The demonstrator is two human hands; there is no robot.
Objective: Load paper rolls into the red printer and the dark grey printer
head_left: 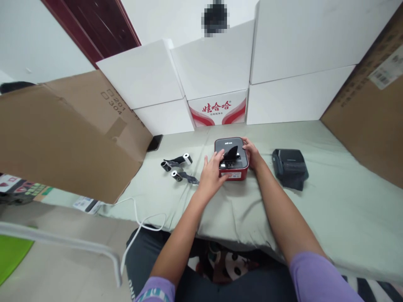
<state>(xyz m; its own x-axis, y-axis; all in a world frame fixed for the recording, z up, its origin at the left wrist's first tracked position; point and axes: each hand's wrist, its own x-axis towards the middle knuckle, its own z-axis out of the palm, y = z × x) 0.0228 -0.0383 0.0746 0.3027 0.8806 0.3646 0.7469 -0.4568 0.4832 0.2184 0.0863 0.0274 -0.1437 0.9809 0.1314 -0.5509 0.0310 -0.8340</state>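
A small red printer (236,172) with a black top sits on the cloth-covered surface in front of me. A black paper strip (232,153) sticks up out of the slot in its lid. My left hand (213,173) lies against its left front side, fingertips on the lid by the strip and thumb at the front face. Around the right side wraps my right hand (251,152), its fingers partly hidden behind the printer. Left of it lie partly unrolled paper rolls with dark strips, among them one small roll (176,175). To the right rests a black portable printer (290,165) with a dark strip hanging out.
White boxes (217,63) stand stacked along the back. Cardboard panels flank both sides, the left panel (78,134) reaching over the cloth. A phone (155,143) lies by it. A white cable (136,209) hangs over the front edge beside a white metal bar (63,241).
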